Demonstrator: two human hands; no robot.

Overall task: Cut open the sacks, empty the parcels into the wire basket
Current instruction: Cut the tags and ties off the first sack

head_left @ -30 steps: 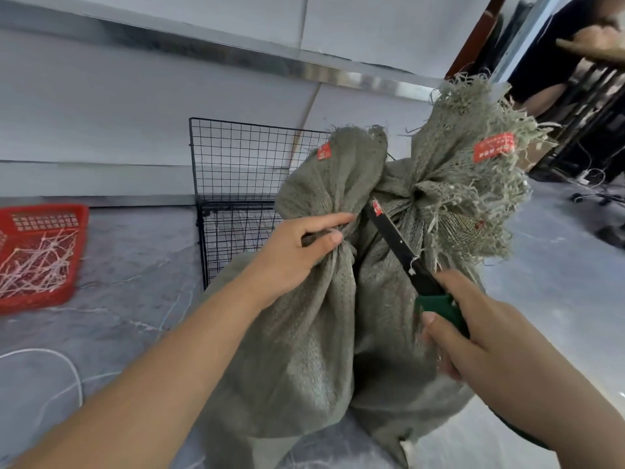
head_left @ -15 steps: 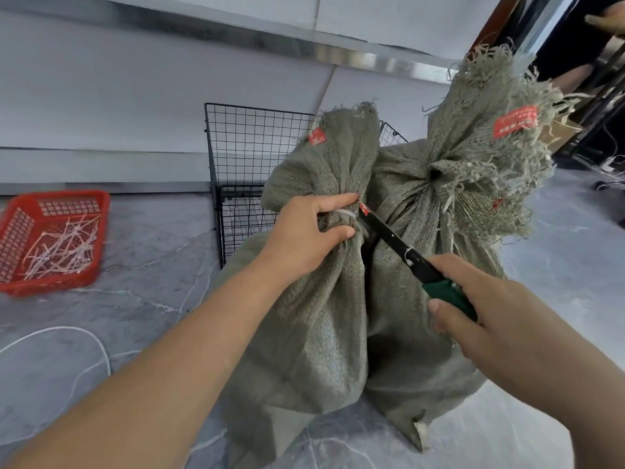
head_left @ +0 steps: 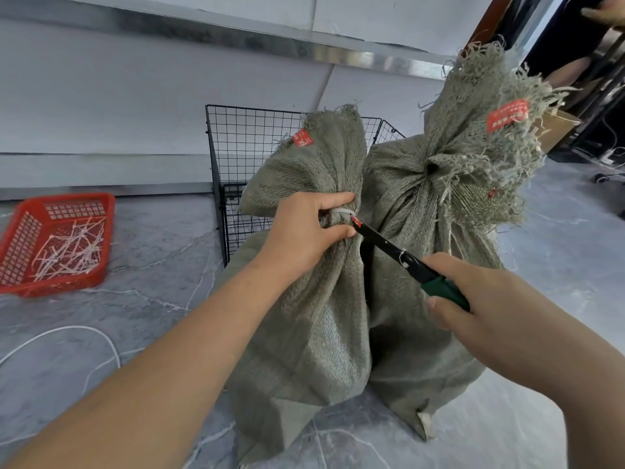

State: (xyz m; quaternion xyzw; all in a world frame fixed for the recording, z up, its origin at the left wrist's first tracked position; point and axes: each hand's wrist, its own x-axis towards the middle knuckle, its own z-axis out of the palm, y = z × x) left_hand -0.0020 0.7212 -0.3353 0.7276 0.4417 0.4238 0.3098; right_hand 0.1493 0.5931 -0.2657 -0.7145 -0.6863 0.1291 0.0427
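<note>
Two grey-green woven sacks stand on the floor in front of the black wire basket (head_left: 243, 143). My left hand (head_left: 304, 231) grips the tied neck of the left sack (head_left: 314, 299), right at its white cable tie (head_left: 341, 211). My right hand (head_left: 480, 316) holds green-handled scissors (head_left: 406, 262), whose black blades point up-left with their tip touching the cable tie. The right sack (head_left: 439, 204) is tied shut too, with a frayed top and a red label.
A red plastic tray (head_left: 20, 238) holding cut white ties lies on the grey floor at left. A white cord (head_left: 84, 330) curls on the floor at lower left. Another person's arm (head_left: 602, 11) shows at the top right by dark furniture.
My left hand closed tighter around the left sack's neck, and the scissors moved left until the tip reached the cable tie. The camera shifted, so the basket and tray slid right.
</note>
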